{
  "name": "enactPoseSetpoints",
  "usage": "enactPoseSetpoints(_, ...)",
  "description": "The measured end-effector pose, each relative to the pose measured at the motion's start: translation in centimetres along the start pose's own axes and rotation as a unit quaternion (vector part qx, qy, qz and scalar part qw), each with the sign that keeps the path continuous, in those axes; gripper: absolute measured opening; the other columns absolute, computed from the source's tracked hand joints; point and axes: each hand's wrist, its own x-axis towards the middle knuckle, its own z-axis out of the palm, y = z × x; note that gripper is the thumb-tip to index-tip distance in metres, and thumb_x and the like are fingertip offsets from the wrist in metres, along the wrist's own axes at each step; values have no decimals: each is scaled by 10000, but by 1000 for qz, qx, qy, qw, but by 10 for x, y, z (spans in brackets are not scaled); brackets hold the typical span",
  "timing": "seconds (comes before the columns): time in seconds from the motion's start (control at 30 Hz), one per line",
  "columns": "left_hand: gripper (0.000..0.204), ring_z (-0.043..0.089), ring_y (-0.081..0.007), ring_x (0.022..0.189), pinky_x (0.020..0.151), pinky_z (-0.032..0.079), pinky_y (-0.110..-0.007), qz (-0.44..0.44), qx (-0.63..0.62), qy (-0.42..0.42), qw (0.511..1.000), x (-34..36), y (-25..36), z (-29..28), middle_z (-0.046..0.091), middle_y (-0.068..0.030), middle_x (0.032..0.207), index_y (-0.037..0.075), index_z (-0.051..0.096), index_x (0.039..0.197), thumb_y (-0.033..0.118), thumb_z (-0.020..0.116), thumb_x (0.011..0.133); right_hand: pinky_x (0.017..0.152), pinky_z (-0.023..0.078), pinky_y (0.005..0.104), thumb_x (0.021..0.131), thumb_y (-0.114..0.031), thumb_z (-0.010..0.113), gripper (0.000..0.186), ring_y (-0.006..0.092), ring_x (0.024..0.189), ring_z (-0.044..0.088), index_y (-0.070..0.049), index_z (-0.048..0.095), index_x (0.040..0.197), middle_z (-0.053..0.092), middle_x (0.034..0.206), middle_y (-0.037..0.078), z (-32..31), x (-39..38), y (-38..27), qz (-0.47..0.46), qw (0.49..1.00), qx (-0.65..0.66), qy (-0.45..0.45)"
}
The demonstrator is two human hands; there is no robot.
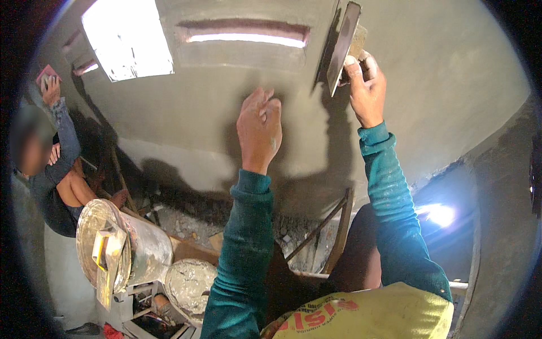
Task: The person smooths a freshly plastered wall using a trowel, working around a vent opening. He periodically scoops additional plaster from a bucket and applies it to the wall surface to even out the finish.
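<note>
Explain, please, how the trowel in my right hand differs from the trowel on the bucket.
The held trowel is gripped by the right hand; the other trowel lies on the bucket, with no hand on it. The held trowel looks narrow and dark, seen nearly edge-on; the other trowel looks paler and yellowish, showing more blade face. Both have a long, flat blade and a handle.

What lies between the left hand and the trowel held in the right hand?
In the head view, only partly shadowed grey wall shows between the left hand and the trowel.
</note>
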Motion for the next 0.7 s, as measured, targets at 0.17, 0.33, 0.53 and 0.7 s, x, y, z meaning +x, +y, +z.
enactPoseSetpoints(0.17, 488, 630, -338, 1265, 1019, 544, -382, -25, -28, -15, 999, 1, 0, 1, 567, -260, 1420, -105, 594, 1346, 259, 601, 1021, 600, 621, 319, 984, -383, 708, 630, 204, 873, 692, 140, 567, 1305, 656, 1114, 181, 2, 56, -34, -20, 1000, 1, -1)
enactPoseSetpoints(0.33, 495, 625, -347, 1272, 1037, 538, -398, -16, -75, -7, 997, -1, -19, 3, 545, -258, 1446, -109, 575, 1368, 259, 604, 1038, 600, 614, 329, 982, -393, 705, 641, 212, 868, 694, 135, 561, 1317, 667, 1118, 192, 16, 91, -54, -58, 998, 27, 5)
enactPoseSetpoints(0.53, 488, 640, -342, 1253, 1019, 548, -395, -64, -34, -23, 997, 2, 6, -5, 542, -255, 1453, -110, 569, 1375, 238, 606, 1035, 607, 615, 338, 980, -373, 691, 633, 229, 882, 698, 132, 551, 1336, 671, 1132, 190, 11, 116, -57, -35, 999, 8, -7)
enactPoseSetpoints(0.7, 455, 639, -341, 1254, 1006, 555, -400, -68, -47, -19, 996, 2, 6, -1, 530, -254, 1467, -95, 603, 1346, 233, 600, 1031, 617, 580, 294, 1010, -312, 654, 395, 134, 798, 633, 44, 620, 1177, 655, 984, 70, 10, 124, -62, -30, 999, 1, 20)
